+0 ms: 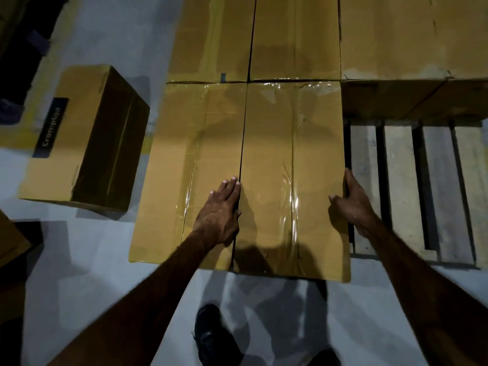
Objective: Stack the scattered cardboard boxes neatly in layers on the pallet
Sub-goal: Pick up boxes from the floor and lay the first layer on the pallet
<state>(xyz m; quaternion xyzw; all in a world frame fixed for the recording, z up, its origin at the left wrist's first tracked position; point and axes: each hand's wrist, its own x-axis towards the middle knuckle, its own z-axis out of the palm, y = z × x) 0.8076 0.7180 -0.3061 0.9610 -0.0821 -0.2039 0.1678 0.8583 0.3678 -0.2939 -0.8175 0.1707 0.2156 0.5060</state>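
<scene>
Tall brown taped cardboard box (293, 180) stands on grey slatted wooden pallet (401, 186), flush against neighbouring brown box (190, 167). Left hand (220, 215) lies flat, fingers straight, along seam between them. Right hand (352, 202) grips box's right edge, thumb on top.

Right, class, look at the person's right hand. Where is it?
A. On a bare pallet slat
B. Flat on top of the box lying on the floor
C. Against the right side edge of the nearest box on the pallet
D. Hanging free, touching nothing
C: the right hand sits at the right side edge of the nearest box, thumb over its top, with the bare pallet slats beyond.
</scene>
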